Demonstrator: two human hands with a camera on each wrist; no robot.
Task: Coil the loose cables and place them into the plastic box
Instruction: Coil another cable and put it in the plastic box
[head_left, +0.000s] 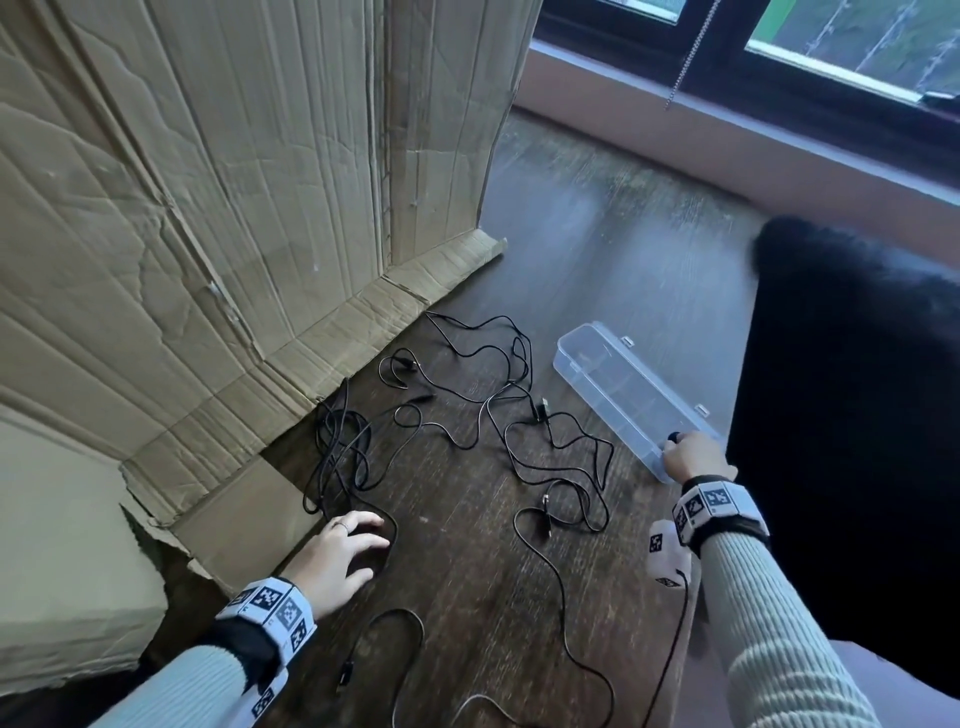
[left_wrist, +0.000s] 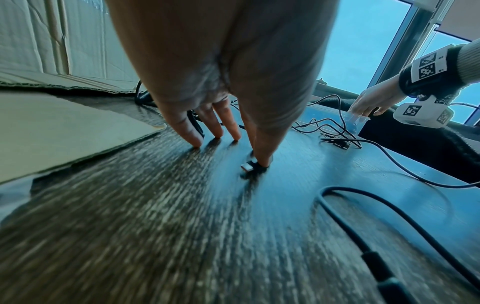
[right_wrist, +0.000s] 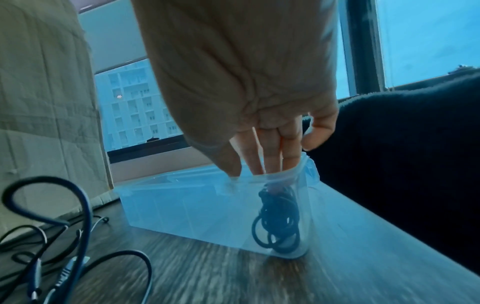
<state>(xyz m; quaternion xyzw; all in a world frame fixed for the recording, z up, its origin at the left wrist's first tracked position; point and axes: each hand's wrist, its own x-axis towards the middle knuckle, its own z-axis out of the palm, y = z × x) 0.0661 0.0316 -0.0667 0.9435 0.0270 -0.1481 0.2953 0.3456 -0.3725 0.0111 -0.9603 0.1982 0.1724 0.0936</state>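
Several loose black cables (head_left: 543, 409) sprawl tangled over the dark wood surface, and a thicker bundle (head_left: 335, 447) lies by the cardboard. A clear plastic box (head_left: 613, 379) lies open at the right. My right hand (head_left: 680, 448) reaches into its near end; in the right wrist view that hand (right_wrist: 249, 172) pinches the top of a coiled black cable (right_wrist: 279, 224), which stands upright inside the box (right_wrist: 182, 201). My left hand (head_left: 363, 545) is spread on the wood. In the left wrist view its hand (left_wrist: 228, 148) has straight fingertips on the surface, and one presses a cable plug (left_wrist: 249, 166).
Creased cardboard sheets (head_left: 208, 208) stand along the left and back, with flaps lying on the surface. A black fuzzy mass (head_left: 857, 415) borders the right side, close to the box. A window sill (head_left: 727, 135) runs behind. More cable (head_left: 566, 649) trails toward me.
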